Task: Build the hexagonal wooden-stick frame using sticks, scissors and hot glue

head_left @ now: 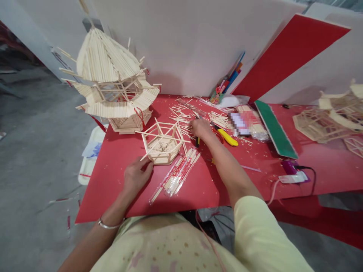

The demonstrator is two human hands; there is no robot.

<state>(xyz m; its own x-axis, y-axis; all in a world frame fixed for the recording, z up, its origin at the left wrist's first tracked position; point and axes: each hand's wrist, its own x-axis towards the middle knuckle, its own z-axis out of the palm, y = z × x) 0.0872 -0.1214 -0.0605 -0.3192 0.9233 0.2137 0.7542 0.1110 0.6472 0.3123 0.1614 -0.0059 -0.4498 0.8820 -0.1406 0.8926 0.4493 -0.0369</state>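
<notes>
A small hexagonal frame of wooden sticks (163, 151), with a slatted base and long sticks crossing its top, rests on the red table. My left hand (137, 175) has its fingers curled against the frame's near left corner, holding it by the base. Beyond the frame, my right hand (200, 128) reaches down among loose short sticks (181, 117), its fingers closed together; whatever is between them is hidden. Beside that wrist lie yellow-handled cutters (229, 137) and a dark tool (197, 142). Plastic-wrapped bundles of sticks (177, 173) lie between my hands.
A tall stick pagoda (113, 87) stands at the back left. Pens (232, 77) lean by the wall. A green board (276, 128), a purple power block (295, 172) with cables, and another stick model (337, 113) occupy the right. The red table's (113, 200) edge is near my body.
</notes>
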